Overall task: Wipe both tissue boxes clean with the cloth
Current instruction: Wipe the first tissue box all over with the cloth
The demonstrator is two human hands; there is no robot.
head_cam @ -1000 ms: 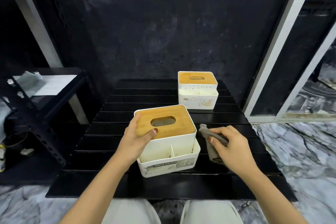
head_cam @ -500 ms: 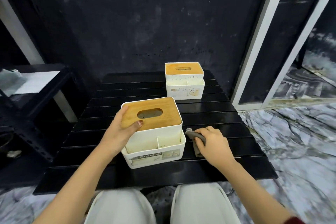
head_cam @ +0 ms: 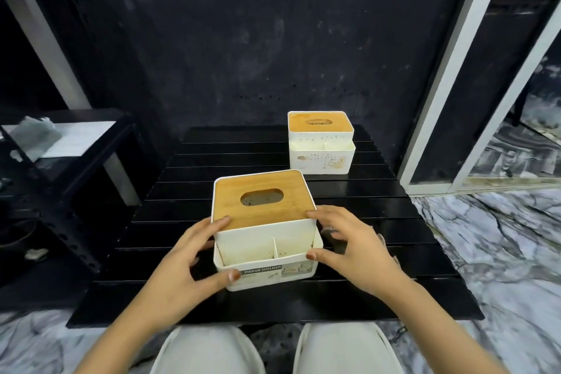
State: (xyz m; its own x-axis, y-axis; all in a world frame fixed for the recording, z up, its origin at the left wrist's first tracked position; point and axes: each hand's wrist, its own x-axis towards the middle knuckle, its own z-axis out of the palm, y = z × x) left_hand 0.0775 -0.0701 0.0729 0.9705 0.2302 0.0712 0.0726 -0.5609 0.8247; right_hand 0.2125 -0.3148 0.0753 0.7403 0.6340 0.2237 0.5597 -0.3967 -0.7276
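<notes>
The near tissue box (head_cam: 264,241), white with a wooden lid and an oval slot, stands at the front middle of the black slatted table (head_cam: 243,149). My left hand (head_cam: 182,264) grips its left side, fingers on the lid and thumb at the lower front. My right hand (head_cam: 355,255) holds its right side, forefinger at the lid's edge and thumb on the front corner. The grey cloth (head_cam: 332,235) lies on the table under my right hand, mostly hidden. The far tissue box (head_cam: 321,158), speckled with dirt, stands at the back right.
A black metal rack (head_cam: 60,191) with a white sheet (head_cam: 76,136) on its shelf stands to the left. A white door frame (head_cam: 440,100) rises at the right over marble floor (head_cam: 501,252). My knees (head_cam: 212,349) sit below the table's front edge.
My right hand has let go of the cloth and moved left onto the near box's right side. My left hand has slid down from the lid to the box's left side.
</notes>
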